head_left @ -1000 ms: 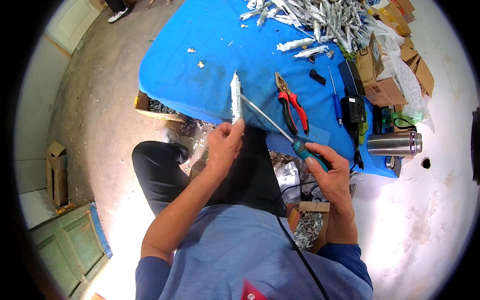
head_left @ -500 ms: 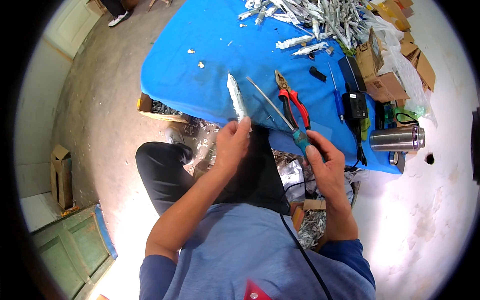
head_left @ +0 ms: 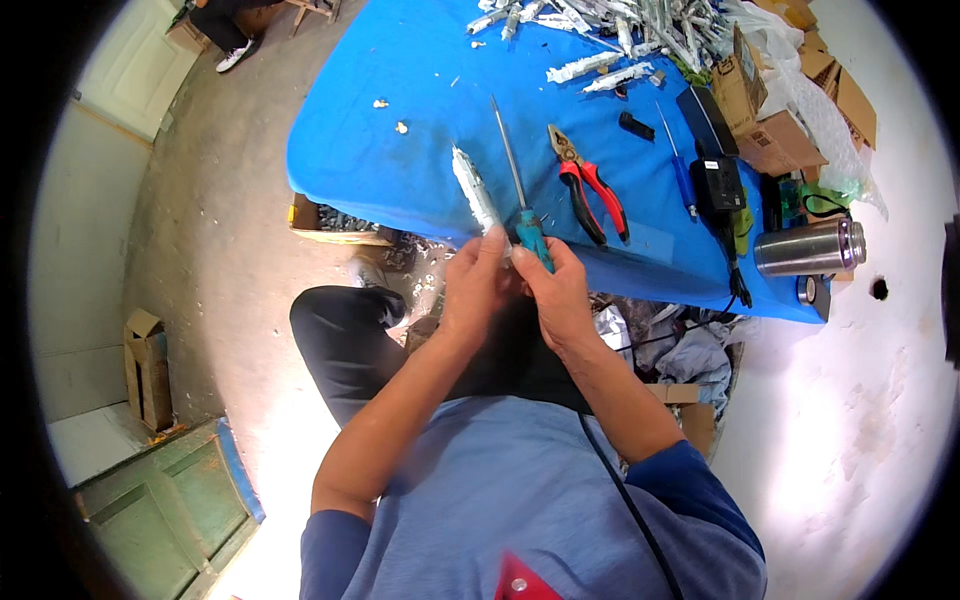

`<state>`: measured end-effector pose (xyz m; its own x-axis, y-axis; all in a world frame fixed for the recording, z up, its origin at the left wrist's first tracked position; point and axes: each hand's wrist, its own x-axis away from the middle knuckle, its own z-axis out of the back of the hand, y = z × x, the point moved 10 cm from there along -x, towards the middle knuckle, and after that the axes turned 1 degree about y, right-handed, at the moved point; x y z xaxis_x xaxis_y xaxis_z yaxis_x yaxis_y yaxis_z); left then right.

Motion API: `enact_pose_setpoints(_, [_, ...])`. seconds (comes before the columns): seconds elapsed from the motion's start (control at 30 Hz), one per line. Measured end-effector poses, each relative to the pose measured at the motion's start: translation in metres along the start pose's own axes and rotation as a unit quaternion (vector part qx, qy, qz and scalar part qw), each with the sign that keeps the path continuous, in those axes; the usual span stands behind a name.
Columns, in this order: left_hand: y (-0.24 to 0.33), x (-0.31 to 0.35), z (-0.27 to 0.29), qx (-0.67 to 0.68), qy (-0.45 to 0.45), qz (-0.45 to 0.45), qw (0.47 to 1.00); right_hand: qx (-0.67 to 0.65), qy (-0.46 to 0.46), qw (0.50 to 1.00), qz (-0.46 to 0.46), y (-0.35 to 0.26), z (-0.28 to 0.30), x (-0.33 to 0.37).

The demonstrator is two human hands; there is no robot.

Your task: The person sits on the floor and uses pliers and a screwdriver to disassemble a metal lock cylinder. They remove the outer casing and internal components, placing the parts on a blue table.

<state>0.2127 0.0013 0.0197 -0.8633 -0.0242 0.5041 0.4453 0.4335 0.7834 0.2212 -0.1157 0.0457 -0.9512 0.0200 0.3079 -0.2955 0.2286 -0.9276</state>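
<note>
In my left hand (head_left: 473,285) I hold a long, narrow, white piece with rough, uneven surface and some greyish patches (head_left: 473,187). Its near end is between my thumb and fingers, which cover it. Its far end points away from me and leans a little to the left; there it becomes narrower, with a thin dark point.

In my right hand (head_left: 560,295) I hold a screwdriver with teal handle and long, straight, grey metal shaft (head_left: 518,185). The shaft also points away from me, slightly to the left, and its tip reaches farther than the white piece. The two things are side by side, the shaft apart from the piece; near my thumbs the view is too crowded for me to say if they touch.
</note>
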Motion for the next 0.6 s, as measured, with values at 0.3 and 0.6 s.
enact_pose_setpoints(0.3, [-0.009, 0.008, 0.0, -0.027, -0.025, -0.003, 0.999, -0.012, 0.027, 0.999, 0.039, 0.006, -0.001, 0.001])
enact_pose_setpoints(0.6, [-0.029, 0.013, 0.019, -0.025, -0.012, 0.029, 0.999, 0.025, 0.009, 0.997, 0.073, -0.026, 0.013, -0.003])
